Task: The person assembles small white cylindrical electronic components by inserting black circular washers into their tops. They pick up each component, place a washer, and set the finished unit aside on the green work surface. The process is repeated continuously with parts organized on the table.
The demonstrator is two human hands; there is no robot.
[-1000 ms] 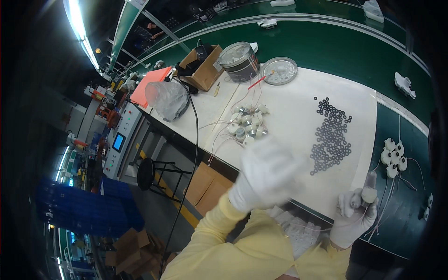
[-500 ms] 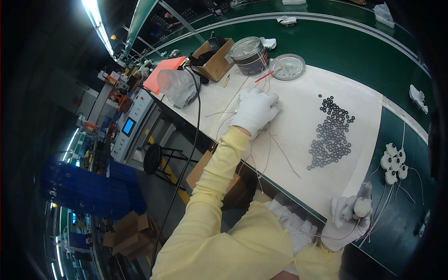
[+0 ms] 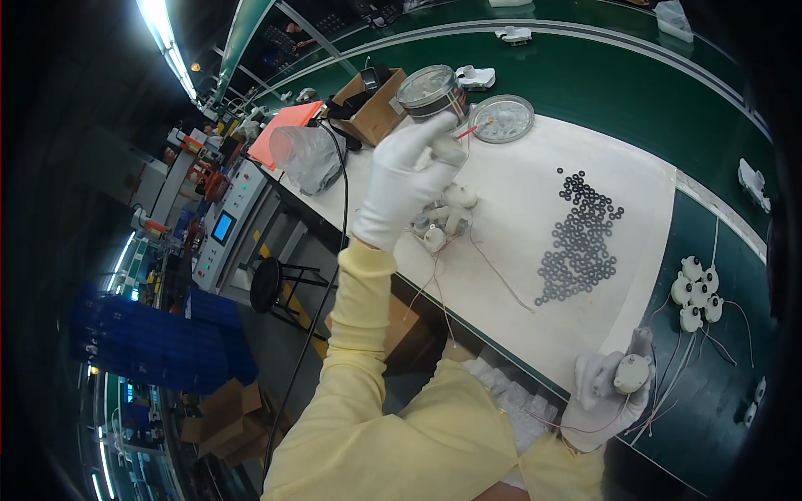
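Observation:
My left hand [image 3: 396, 188], in a white glove, is raised near the grease tin, fingers curled together in a pinch. Whatever is between its fingertips is hidden. Below it lies a pile of cream-coloured small motors [image 3: 434, 238] with thin wires trailing over the table edge. At the lower right, my right hand [image 3: 585, 415], also gloved, is closed around a round cream small motor [image 3: 632, 374], its flat face up and its wires hanging down. Many black rings [image 3: 581, 246] lie spread on the white sheet between the hands.
An open tin [image 3: 430, 93] stands beside a round lid [image 3: 501, 119] with grease and a red stick [image 3: 467, 133]. A cardboard box [image 3: 372, 117] and a clear plastic bag [image 3: 309, 154] are at the left. Several more motors [image 3: 693, 292] sit on the green surface at right.
My left hand has lifted off the motor pile and moved up and left toward the tin, uncovering the pile. My right hand still holds its motor, in nearly the same place.

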